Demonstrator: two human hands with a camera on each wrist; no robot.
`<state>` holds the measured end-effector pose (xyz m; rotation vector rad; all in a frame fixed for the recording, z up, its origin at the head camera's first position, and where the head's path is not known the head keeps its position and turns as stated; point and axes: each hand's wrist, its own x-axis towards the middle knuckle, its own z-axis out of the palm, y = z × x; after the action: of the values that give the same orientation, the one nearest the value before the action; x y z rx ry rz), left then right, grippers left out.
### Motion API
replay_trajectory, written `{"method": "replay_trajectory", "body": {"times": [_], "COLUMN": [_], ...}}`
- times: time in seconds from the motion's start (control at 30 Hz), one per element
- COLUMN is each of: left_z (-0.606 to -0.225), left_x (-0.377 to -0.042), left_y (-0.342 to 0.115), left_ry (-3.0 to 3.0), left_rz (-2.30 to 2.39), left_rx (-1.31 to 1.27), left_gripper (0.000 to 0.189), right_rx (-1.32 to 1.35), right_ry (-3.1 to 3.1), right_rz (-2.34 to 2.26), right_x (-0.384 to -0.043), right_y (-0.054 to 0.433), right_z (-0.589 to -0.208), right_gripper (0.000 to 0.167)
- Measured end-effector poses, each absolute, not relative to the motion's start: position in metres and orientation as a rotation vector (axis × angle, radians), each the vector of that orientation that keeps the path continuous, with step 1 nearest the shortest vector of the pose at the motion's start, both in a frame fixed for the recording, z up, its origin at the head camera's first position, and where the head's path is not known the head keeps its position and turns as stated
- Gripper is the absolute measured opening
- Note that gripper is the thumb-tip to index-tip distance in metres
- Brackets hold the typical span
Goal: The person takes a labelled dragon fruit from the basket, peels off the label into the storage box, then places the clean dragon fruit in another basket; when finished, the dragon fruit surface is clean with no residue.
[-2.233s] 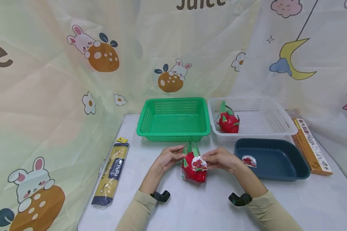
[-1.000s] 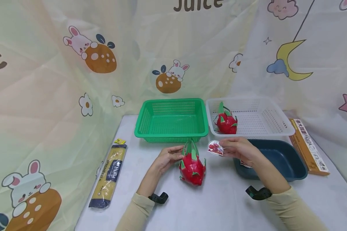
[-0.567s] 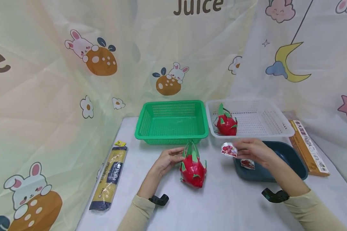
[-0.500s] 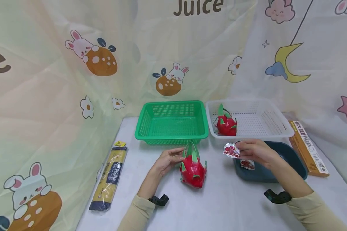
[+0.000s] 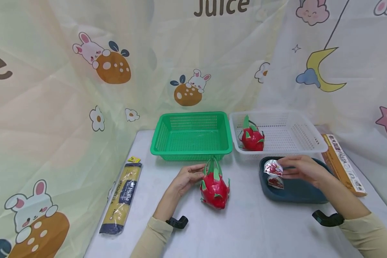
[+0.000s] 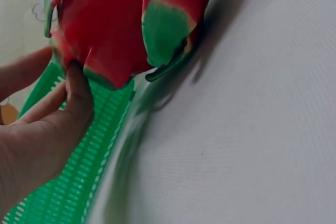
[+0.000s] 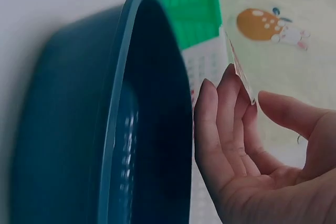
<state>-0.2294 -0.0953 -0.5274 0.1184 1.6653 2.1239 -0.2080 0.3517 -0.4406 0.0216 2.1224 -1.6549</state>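
My left hand pinches the leafy top of a red dragon fruit with green scales, at the middle of the white table. In the left wrist view, the fingertips press on the dragon fruit's edge. My right hand holds a round red-and-white sticker by its edge between thumb and fingers, above the dark blue tray. Seen edge-on in the right wrist view, the sticker stands thin at the fingertips. A second sticker is at the tray's left end, just below the held one.
A green basket stands behind the dragon fruit. Beside it a white basket contains another dragon fruit. A spaghetti pack lies at the left and an orange pasta box at the right.
The right hand has taken the sticker off the front of the dragon fruit and carried it right, over the dark blue tray. The left hand has stayed on the dragon fruit.
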Motion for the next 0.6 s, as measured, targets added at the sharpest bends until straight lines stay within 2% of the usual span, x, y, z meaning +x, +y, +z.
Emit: {"method": "replay_trajectory", "body": {"times": [0.3,0.6], "left_z": [-0.529,-0.530], "left_x": [-0.232,-0.232], "left_y": [-0.095,-0.095], "left_ry": [1.630,1.575], "left_rz": [2.169,2.199], "left_rx": [0.117,0.136], "left_gripper": [0.045,0.044], "right_rx": [0.060,0.116], "right_ry": [2.170,2.194], "right_rz": [-1.650,-1.545], "right_x": [-0.219,-0.215], "right_y": [0.389,0.413], "right_z": [-0.453,-0.463], "right_gripper": [0.048,0.057]}}
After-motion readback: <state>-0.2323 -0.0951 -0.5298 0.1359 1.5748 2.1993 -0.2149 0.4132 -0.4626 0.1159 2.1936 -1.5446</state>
